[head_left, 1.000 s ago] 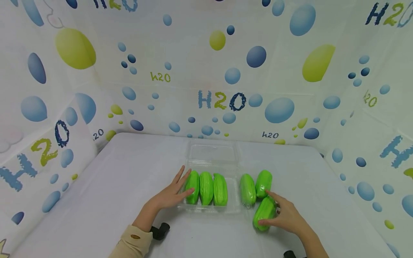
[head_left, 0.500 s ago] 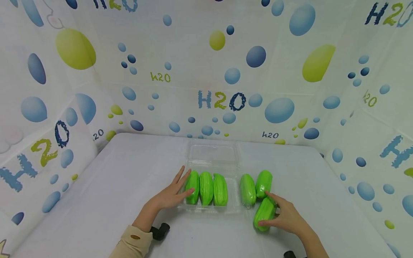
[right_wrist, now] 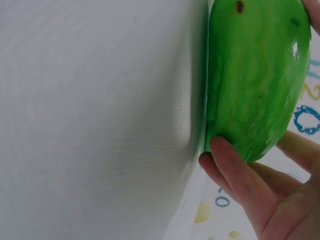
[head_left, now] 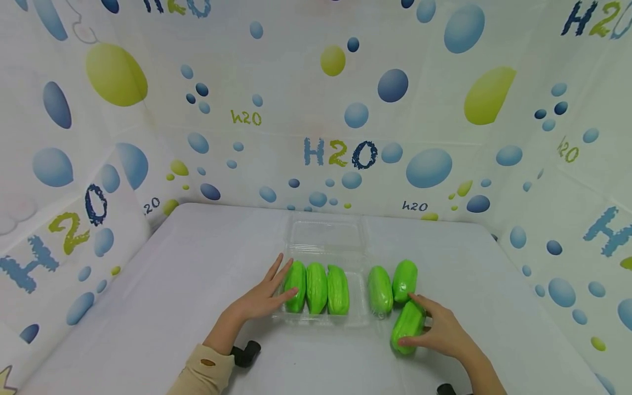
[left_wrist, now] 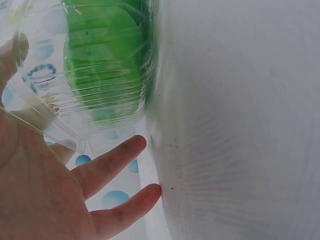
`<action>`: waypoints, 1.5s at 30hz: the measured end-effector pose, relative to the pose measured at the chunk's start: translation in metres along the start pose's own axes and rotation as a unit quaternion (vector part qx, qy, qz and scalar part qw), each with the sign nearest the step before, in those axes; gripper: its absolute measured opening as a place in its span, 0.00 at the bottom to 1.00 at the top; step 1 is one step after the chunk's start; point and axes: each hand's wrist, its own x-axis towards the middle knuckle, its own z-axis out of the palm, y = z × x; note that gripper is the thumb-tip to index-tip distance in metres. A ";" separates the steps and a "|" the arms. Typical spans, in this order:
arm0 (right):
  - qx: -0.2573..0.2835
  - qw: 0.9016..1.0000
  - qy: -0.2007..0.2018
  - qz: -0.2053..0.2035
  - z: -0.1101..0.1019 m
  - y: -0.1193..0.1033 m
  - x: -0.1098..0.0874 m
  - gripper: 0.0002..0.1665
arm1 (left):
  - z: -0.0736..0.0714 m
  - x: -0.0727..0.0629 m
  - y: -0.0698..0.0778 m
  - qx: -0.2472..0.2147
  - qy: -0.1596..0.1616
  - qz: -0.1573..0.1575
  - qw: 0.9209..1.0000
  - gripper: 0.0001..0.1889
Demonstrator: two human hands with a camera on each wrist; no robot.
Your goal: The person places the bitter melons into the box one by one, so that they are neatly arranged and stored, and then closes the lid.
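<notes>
Head view showed the right hand (head_left: 442, 332) gripping one green vegetable (head_left: 408, 328) on the table (head_left: 197, 269), at four o'clock from the clear container (head_left: 359, 296); the left hand (head_left: 259, 299), fingers spread, touched its nine-o'clock side.

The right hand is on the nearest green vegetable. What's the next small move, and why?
I'd probably lift that green vegetable slightly with the right hand: the hand grips it, and it looks low against the white table. The clear container is open, with room at its right end beside three vegetables.
</notes>
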 end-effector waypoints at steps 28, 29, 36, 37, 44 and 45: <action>0.022 0.998 0.030 -0.054 -0.028 -0.011 0.001 0.63 | 0.000 0.000 0.000 0.002 -0.002 -0.003 1.000 0.39; 0.022 0.998 0.032 -0.058 -0.029 -0.011 0.001 0.63 | 0.000 0.000 -0.001 0.003 -0.002 -0.003 1.000 0.39; 0.015 0.997 0.035 -0.073 -0.035 -0.015 0.004 0.63 | 0.000 0.000 -0.001 0.007 -0.003 -0.004 1.000 0.39; 0.014 0.997 0.036 -0.074 -0.035 -0.016 0.004 0.63 | 0.000 0.000 -0.001 0.007 -0.003 -0.004 1.000 0.39; 0.017 0.996 0.033 -0.087 -0.037 -0.021 0.009 0.63 | 0.000 0.000 0.000 0.009 -0.002 -0.003 1.000 0.39; 0.019 0.995 0.032 -0.089 -0.037 -0.021 0.010 0.63 | 0.000 0.000 0.000 0.009 -0.001 -0.002 1.000 0.39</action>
